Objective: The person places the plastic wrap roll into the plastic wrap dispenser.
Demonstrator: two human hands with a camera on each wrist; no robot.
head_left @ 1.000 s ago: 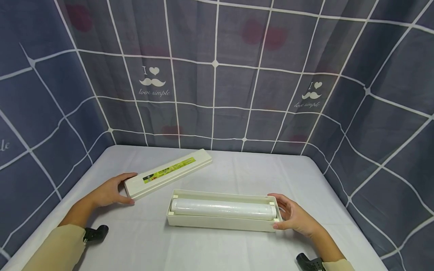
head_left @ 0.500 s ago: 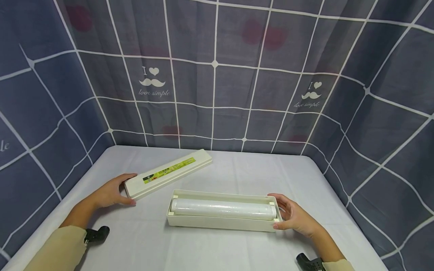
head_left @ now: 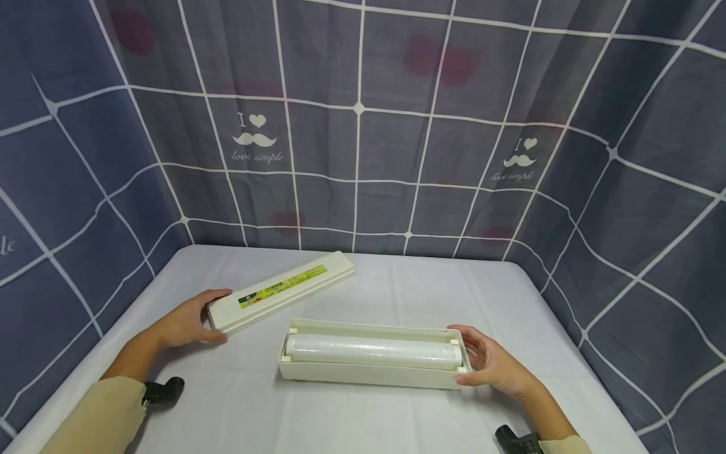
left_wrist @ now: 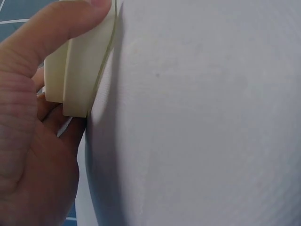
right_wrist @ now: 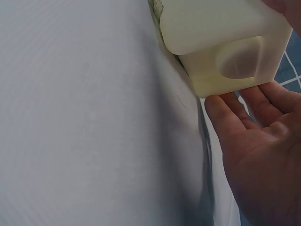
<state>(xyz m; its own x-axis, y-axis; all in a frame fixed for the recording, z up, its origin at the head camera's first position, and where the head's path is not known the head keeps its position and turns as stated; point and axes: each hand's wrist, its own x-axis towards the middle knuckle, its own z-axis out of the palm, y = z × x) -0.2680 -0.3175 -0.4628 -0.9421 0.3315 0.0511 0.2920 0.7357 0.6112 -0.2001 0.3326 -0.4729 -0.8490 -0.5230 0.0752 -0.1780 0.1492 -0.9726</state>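
Observation:
A long cream lid [head_left: 280,292] with a green-yellow label lies slanted at the left back of the table. My left hand [head_left: 184,321] grips its near left end, thumb on the front side and fingers at the back; the left wrist view shows the thumb across the lid's edge. Nearer the middle stands an uncovered cream box [head_left: 368,374] holding a roll of clear film [head_left: 371,350], which looks like cling wrap. My right hand [head_left: 495,364] holds the box's right end between thumb and fingers. The right wrist view shows that end [right_wrist: 216,28] with a recess in it.
A white cloth [head_left: 431,416] covers the table. Dark blue-grey checked curtains [head_left: 391,151] hang behind it and on both sides. Black camera mounts [head_left: 163,392] sit on both wrists, by beige sleeves.
Almost nothing differs; the left wrist and sleeve have shifted very slightly to the right. The lid, the box and the right hand stay where they were.

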